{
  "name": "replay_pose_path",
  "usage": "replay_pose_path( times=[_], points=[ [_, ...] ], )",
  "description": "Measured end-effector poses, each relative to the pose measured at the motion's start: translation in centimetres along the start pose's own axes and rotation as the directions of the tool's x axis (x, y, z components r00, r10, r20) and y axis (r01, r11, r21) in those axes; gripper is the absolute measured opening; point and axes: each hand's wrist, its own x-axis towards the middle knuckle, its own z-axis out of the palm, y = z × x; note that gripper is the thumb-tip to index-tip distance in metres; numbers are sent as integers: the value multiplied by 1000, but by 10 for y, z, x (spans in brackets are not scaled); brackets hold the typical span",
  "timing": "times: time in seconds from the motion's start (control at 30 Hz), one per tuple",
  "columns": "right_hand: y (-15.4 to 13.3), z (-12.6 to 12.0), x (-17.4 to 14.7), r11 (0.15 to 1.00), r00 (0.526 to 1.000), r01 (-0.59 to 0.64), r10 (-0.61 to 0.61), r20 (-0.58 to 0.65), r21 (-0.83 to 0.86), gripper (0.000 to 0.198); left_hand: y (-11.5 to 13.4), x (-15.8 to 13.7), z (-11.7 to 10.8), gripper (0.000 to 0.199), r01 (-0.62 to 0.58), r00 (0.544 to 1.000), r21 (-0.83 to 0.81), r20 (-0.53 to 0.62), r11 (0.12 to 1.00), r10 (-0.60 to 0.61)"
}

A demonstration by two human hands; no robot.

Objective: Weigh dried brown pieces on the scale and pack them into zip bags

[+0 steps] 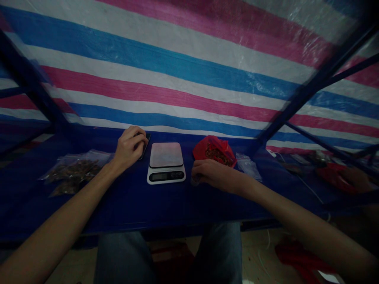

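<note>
Striped sheet (pixel 177 23), one: red, white and blue, upright behind the rear edge of my work shelf.

Blue frame (pixel 310 87), one: dark posts slanting at both sides.

Blue shelf (pixel 166 209), one: front edge just above my knees in jeans (pixel 118 256); carries the items below.

Clear bags of brown pieces (pixel 78 170), a group: toward the left end of the shelf, beside my left forearm.

Red bag (pixel 213 142), one: mouth open, small brown bits inside; near the rear edge, right of the scale, just behind my right hand.

Digital scale (pixel 166 163), one: white body, pale square plate, dark display strip facing the front edge; between my two hands, nearer the rear edge.

My left hand (pixel 130 146): fingers bent over a dark object near the rear edge, left of the scale.

My right hand (pixel 211 173): fingers curled downward, in front of the red bag. The light is dim here, and I cannot tell whether either hand grips or merely touches what lies under it.

Flat clear bags (pixel 248 166), a small stack: right of the red bag, toward the rear right corner.

Dark flat object (pixel 145 148), one: partly covered by my left hand.

Small clear item (pixel 194 182), one: at my right fingertips.
</note>
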Motion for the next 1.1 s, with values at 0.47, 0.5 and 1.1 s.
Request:
replay_pose_path(
  times=[0.47, 0.5, 1.1],
  points=[
    [4, 6, 5, 999, 998, 15, -12, -61, 43, 25, -1, 1, 2, 22, 41, 999, 22, 22, 999, -42],
    [3, 6, 6, 999, 998, 14, -12, -63, 42, 24, 0, 1, 1, 22, 49, 998, 22, 27, 999, -50],
    [61, -30, -27, 983, 933, -180, 158, -322, -39, 28, -6, -3, 4, 20, 71, 997, 13, 29, 997, -72]
  ],
)
